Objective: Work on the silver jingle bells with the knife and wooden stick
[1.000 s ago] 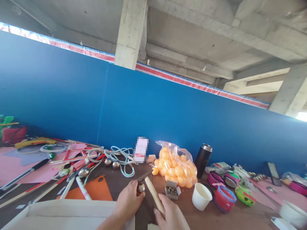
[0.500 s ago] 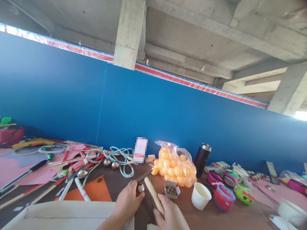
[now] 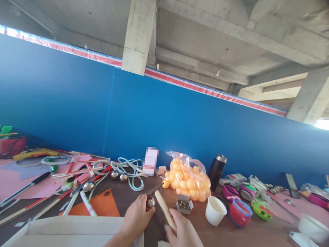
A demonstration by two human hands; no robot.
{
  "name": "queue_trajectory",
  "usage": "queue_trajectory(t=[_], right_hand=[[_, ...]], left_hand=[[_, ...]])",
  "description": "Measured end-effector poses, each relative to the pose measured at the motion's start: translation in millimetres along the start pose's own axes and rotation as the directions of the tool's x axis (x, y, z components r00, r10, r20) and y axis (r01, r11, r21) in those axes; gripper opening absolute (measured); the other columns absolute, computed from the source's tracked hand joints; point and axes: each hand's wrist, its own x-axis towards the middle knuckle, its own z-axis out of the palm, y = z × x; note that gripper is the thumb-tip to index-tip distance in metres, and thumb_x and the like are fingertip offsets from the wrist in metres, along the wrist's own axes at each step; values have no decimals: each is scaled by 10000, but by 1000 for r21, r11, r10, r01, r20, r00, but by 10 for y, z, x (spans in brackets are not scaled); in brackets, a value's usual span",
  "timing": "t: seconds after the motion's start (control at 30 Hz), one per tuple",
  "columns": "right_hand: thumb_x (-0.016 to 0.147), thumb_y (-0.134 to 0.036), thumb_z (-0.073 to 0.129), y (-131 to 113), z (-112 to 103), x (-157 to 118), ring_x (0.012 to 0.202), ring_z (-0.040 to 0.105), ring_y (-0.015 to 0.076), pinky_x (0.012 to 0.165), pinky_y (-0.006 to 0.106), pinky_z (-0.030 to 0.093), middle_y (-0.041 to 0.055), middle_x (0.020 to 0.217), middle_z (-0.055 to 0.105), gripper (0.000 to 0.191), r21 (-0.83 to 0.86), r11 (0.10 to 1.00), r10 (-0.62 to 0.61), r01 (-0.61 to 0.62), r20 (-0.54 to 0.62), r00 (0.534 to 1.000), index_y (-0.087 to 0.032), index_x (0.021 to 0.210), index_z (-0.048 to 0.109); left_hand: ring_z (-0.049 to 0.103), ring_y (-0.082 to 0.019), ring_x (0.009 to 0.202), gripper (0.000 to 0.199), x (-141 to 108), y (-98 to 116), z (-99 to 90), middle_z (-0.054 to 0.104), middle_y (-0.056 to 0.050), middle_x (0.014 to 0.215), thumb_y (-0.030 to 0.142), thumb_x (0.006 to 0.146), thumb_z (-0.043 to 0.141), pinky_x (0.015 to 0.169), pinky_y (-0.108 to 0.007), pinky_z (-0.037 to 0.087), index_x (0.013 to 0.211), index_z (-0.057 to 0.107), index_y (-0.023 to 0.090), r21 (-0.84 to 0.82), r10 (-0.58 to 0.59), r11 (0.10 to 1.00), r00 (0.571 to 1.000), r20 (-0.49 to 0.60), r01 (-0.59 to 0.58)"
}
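Note:
My left hand [image 3: 137, 216] is closed around a shiny metal ball [image 3: 150, 202], low in the middle of the view. A dark, thin strip [image 3: 155, 189] slants up from beside that ball. To the right, my right hand [image 3: 183, 229] grips a pale wooden stick [image 3: 165, 211], whose upper end points up and left, near the ball but apart from it. Behind my right hand stands a small open box [image 3: 184, 204] of little metal pieces. A clear bag of orange balls [image 3: 187, 180] lies beyond the box.
A white cup [image 3: 215, 210], a black bottle [image 3: 218, 170] and colourful pouches [image 3: 239, 212] stand on the right. Coiled light-blue cord [image 3: 136, 183], loose metal balls [image 3: 123, 177], an orange sheet [image 3: 102, 205] and scattered sticks lie on the left. A blue partition [image 3: 164, 116] rises behind.

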Motion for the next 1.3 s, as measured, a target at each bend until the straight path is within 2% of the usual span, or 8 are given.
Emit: queue_trajectory(t=[0.5,1.3], right_hand=[[757,-150,494,-6,-4,-10,873,626,190,736,193,424,59,978,668,330,-7,1000,7,-7,4,1000,-213,1072,568],[751,-143,485,60,53,21,845,635,196,713,212,450,71,943,669,288,-9,1000,-17,17,12,1000,-190,1024,563]], left_hand=[[579,-168,921,213,-26,48,-43,608,-35,1005,318,741,477,754,-240,381,918,522,208,55,-9,998,1000,24,7],[581,-170,925,220,-24,71,-64,614,-38,1009,307,738,479,749,-236,387,928,531,208,32,-26,999,999,37,25]])
